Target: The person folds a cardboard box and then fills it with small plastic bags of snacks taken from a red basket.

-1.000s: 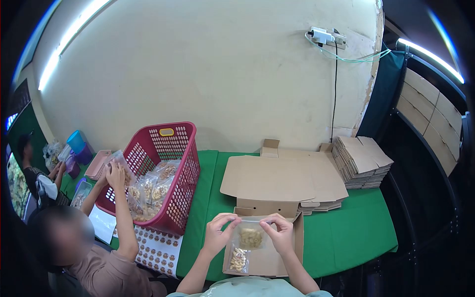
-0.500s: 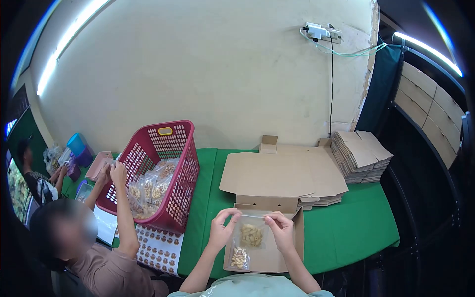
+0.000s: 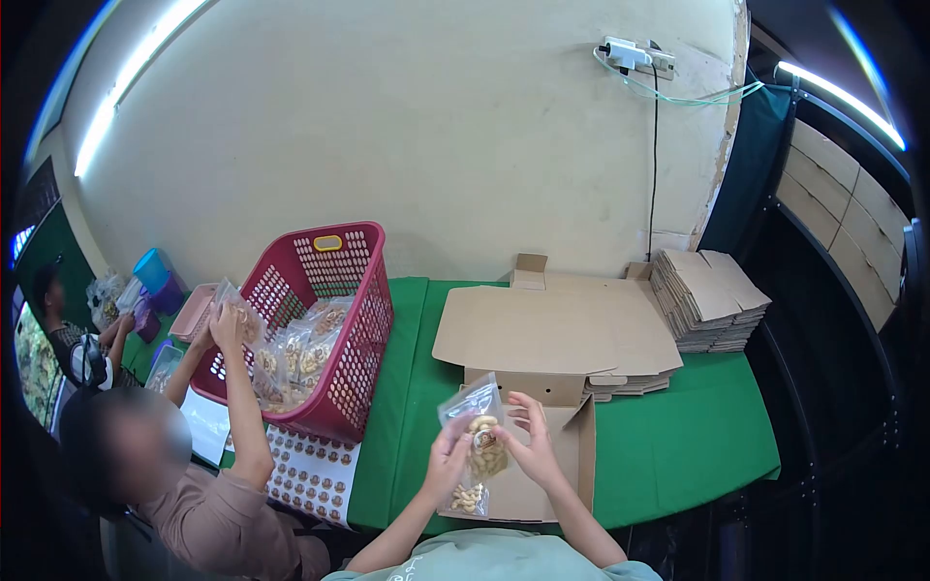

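A clear zip bag [image 3: 477, 397] of pale curved snack pieces, with a small round label on its front, is held tilted over an open cardboard box [image 3: 584, 455]. My left hand [image 3: 448, 463] grips the bag's left side between thumb and fingers. On the other side, my right hand [image 3: 533, 447] has its fingers spread, and its thumb reaches to the bag's right side near the label. Beneath, a second bag [image 3: 469, 500] of similar pieces lies in the left part of the box, partly hidden by the held one.
Left of me, a person [image 3: 208, 504] holds another bag [image 3: 247, 322] beside a red basket [image 3: 360, 387] of filled bags. A label sheet [image 3: 308, 474] lies below the basket. Flat cardboard [image 3: 533, 334] and stacked folded boxes [image 3: 712, 300] are behind my box.
The held bag has turned and tilted, and its labelled face now shows. My left hand moved from its top corner to its side; my right hand let go of the top edge and spread its fingers.
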The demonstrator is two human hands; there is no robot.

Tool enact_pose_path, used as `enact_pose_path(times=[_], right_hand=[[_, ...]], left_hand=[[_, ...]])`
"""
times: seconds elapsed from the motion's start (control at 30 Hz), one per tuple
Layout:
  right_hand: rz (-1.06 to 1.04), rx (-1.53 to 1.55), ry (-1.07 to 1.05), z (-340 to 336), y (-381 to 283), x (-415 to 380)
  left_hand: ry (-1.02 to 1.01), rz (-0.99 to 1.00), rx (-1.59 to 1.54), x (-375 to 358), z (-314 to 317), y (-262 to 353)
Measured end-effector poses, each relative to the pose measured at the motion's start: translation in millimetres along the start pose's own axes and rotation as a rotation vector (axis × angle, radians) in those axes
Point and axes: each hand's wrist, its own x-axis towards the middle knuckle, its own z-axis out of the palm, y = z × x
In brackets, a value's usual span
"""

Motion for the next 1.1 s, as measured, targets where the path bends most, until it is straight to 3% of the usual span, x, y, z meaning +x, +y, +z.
enact_pose_path(times=[0.03, 0.07, 0.17, 0.2, 0.3, 0.43, 0.63, 0.8, 0.93, 1.03, 1.1], right_hand=[[-0.033, -0.138, 0.047, -0.7, 0.9, 1.0], [0.14, 0.155, -0.019, 0.1, 9.5, -1.9], [0.406, 0.332, -0.469, -6.4, 30.5, -15.8], [0.401, 0.351, -0.392, -1.5, 40.9, -22.5], [0.418, 0.344, -0.222, 1.3, 44.1, -32.3], [0.431, 0.389, -0.087, 0.3, 51.7, -44.3], [0.597, 0.399, -0.155, -9.8, 68.1, -60.8], [0.715, 0.33, -0.183, -31.7, 90.6, -73.0], [0.863, 0.33, -0.104, -33.3, 124.1, -85.3], [0.838, 0.221, -0.159, -31.9, 163.2, -97.3], [0.826, 0.113, -0.223, -30.1, 187.9, -104.9]], left_hand=[[0.014, 0.001, -0.066, 1.1, -4.3, 1.1], [0.031, -0.036, -0.15, 1.6, -6.8, 2.9], [0.086, -0.083, -0.259, 0.4, -10.7, 2.1], [0.048, -0.146, -0.356, -1.0, -10.2, 9.1], [0.102, -0.273, -0.206, -4.2, -10.9, -3.0], [-0.036, -0.395, 0.052, -17.5, -22.9, -40.7], [-0.072, -0.359, 0.23, -27.7, -21.0, -49.1], [-0.204, -0.598, 0.095, -33.5, -17.1, -81.5], [-0.312, -0.08, 0.428, -45.9, -22.2, -143.8], [-0.285, -0.145, 0.894, -45.5, -39.5, -160.0], [-0.31, -0.243, 0.885, -51.6, -55.4, -188.0]])
